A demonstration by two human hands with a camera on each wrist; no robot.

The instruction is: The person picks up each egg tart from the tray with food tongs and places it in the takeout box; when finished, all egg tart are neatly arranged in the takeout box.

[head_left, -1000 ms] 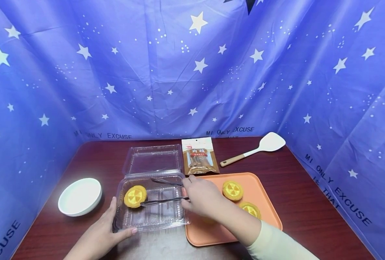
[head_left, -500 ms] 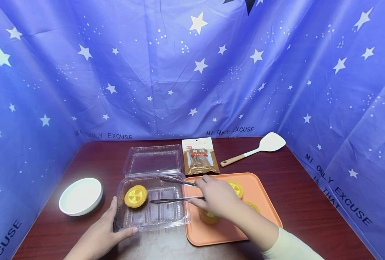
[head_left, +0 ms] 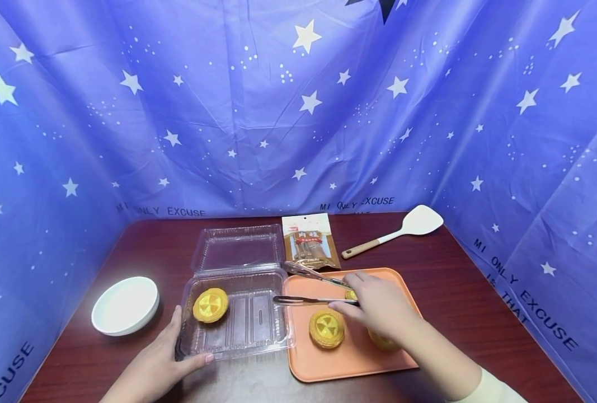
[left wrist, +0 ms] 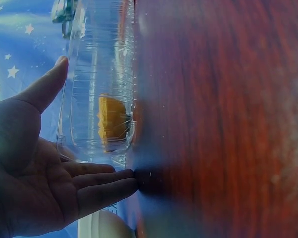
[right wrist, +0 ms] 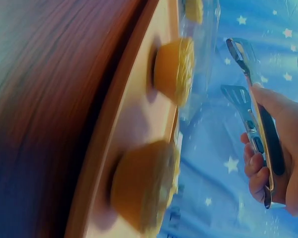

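Note:
My right hand [head_left: 385, 308] grips metal tongs [head_left: 323, 301] above the orange tray [head_left: 348, 369]. The two tong arms are spread apart with nothing between their tips, as the right wrist view also shows. A yellow egg tart [head_left: 327, 329] sits on the tray just in front of the tongs, while two more tarts there are partly hidden by the hand. Another egg tart [head_left: 210, 305] lies at the left inside the clear plastic container [head_left: 243, 336], whose lid is folded back. My left hand [head_left: 152, 358] rests against the container's left front corner, fingers and thumb extended [left wrist: 44, 168].
At the left stands a white bowl [head_left: 125, 305]. Behind the tray lies a brown and white packet [head_left: 309, 242], with a white spatula [head_left: 399, 230] with a wooden handle to its right. A blue starry curtain [head_left: 248, 112] encloses the dark wood table.
My right hand has moved the tongs rightward, away from the tart in the container and over the tray. The front tart on the tray has come into view. My left hand stays put.

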